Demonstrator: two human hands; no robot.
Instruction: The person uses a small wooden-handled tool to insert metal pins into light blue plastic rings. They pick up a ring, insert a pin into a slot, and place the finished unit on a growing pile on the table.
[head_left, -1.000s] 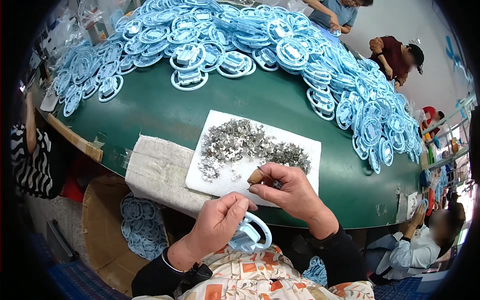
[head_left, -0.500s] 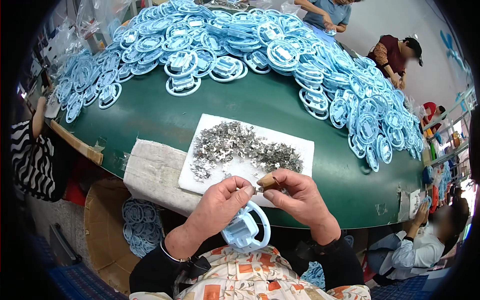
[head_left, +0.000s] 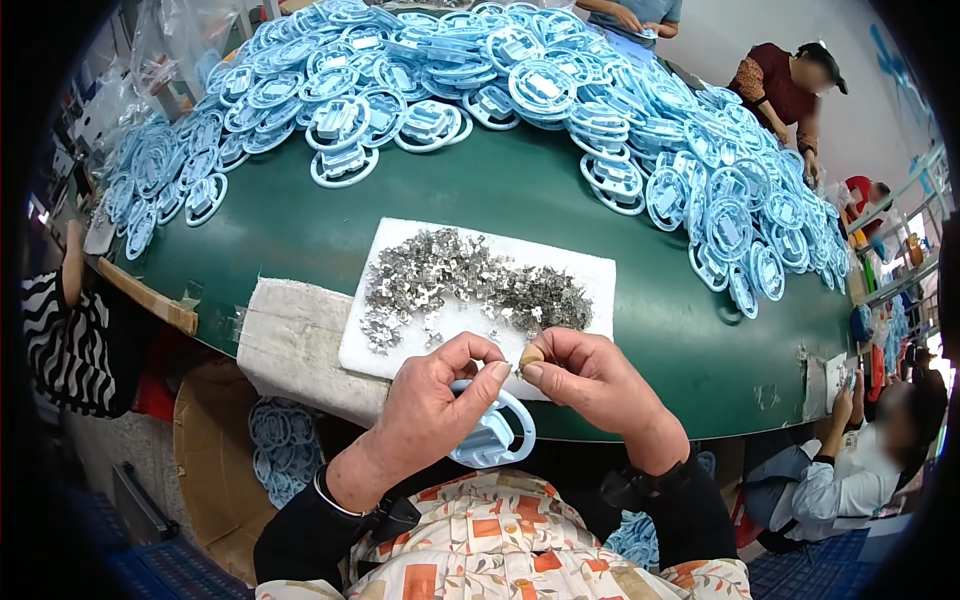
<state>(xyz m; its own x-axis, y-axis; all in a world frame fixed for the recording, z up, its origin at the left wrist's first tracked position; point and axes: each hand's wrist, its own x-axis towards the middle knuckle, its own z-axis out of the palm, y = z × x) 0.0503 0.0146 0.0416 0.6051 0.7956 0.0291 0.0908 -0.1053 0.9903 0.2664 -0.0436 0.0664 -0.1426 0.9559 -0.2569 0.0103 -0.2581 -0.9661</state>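
Note:
My left hand (head_left: 440, 395) is closed, thumb and index finger pinched together. A light blue plastic toy steering wheel (head_left: 490, 442) hangs from it, tilted and partly hidden behind the palm. Just to the right, my right hand (head_left: 605, 390) is closed too, with a tan finger cot (head_left: 531, 356) on one fingertip. Its fingertips nearly meet those of the left, pinching a tiny metal piece that is hard to make out. Beyond both hands, a pile of small silvery metal clips (head_left: 470, 280) lies on a white foam board (head_left: 598, 300).
Light blue steering wheels (head_left: 540, 88) are heaped along the far side of the green table (head_left: 270, 225). A greyish cloth-covered pad (head_left: 300, 340) sits left of the board. Below it, a cardboard box (head_left: 205, 480) holds more wheels. Other people work around the table.
Both hands have risen slightly, and their fingertips remain close together. The blue steering wheel has moved up with my left hand. The whole view has shifted a little.

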